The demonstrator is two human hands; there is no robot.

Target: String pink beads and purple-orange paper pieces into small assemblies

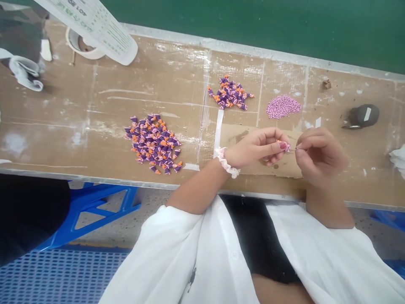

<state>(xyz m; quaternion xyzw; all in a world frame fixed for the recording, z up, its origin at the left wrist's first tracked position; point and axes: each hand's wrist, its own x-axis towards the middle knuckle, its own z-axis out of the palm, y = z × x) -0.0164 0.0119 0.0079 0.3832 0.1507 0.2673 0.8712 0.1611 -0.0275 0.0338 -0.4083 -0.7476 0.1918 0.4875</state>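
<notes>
Black, white-marked object (358, 115) lies beyond the right hand (321, 156).

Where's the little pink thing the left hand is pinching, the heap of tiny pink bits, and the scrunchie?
Little pink thing (287, 147): head view, the tip poking past the left hand (268, 144).
Heap of tiny pink bits (283, 106): head view, its middle.
Scrunchie (225, 164): head view, the ruffled band's middle.

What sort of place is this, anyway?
Likely a workshop or small factory where little items are made by hand: a long cardboard-covered table, a large pile of small purple-and-orange pieces and a heap of tiny pink bits suggest it.
</notes>
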